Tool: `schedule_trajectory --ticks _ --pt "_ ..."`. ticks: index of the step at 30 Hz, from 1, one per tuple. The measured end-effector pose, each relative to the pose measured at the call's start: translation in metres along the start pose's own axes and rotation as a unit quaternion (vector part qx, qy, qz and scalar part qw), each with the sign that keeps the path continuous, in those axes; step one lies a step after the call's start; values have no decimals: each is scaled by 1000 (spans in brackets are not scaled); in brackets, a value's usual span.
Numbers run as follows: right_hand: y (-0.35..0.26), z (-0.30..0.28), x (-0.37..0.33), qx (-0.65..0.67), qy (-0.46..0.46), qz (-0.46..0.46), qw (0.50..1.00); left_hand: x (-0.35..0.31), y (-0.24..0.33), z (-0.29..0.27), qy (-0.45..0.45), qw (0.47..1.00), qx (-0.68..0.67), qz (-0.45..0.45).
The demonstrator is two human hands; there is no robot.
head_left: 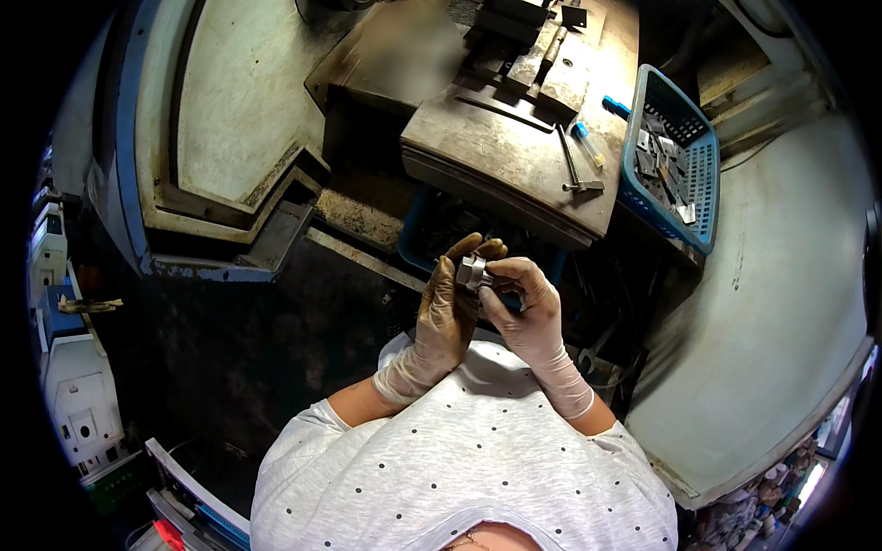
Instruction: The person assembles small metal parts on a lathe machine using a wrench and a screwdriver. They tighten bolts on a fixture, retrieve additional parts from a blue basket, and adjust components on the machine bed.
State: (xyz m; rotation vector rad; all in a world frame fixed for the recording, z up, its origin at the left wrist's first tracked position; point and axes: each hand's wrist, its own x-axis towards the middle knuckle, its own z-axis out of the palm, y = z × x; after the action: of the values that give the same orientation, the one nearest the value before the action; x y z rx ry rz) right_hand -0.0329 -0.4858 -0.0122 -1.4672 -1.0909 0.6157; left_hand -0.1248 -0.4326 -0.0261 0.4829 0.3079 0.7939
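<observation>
In front of my chest, both gloved hands are brought together around a small shiny metal part (473, 273) with flat, stepped faces. My left hand (444, 317), in a stained glove, has its fingers curled behind and beside the part. My right hand (530, 308) grips the part's right side between thumb and fingers, and its glove is cleaner. The part's lower side is hidden by the fingers. Below the hands, partly covered by them, is a blue bin (415, 225) with dark contents that I cannot make out.
Ahead stands a machine table (501, 138) with a vise (542, 69), a small hammer-like tool (581, 184) and a blue-capped tube (586, 144). On the right, a blue basket (703, 170) holds flat metal pieces. Light machine panels (248, 101) rise on the left.
</observation>
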Motion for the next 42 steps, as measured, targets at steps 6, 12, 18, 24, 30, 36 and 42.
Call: schedule_trajectory --ticks 6,12,18,24,30,36,42 --pt "3 -2 -5 23 -6 17 1000 -1 0 4 6 1000 -12 5" --pt "4 -2 -5 -24 -8 -6 1000 -2 1 1 9 1000 -9 2" --pt "4 -4 -9 29 2 -31 999 -5 10 5 -31 992 124 19" --pt "3 -8 -13 28 2 -47 998 -5 19 5 -63 982 176 26" --pt "0 -8 -15 66 0 -52 996 -4 24 6 -116 969 210 63" --pt "-3 -4 -15 76 11 -99 992 -4 32 8 -147 944 275 108" --pt "-2 0 -18 120 -4 -103 987 -3 32 -1 -192 919 291 187"
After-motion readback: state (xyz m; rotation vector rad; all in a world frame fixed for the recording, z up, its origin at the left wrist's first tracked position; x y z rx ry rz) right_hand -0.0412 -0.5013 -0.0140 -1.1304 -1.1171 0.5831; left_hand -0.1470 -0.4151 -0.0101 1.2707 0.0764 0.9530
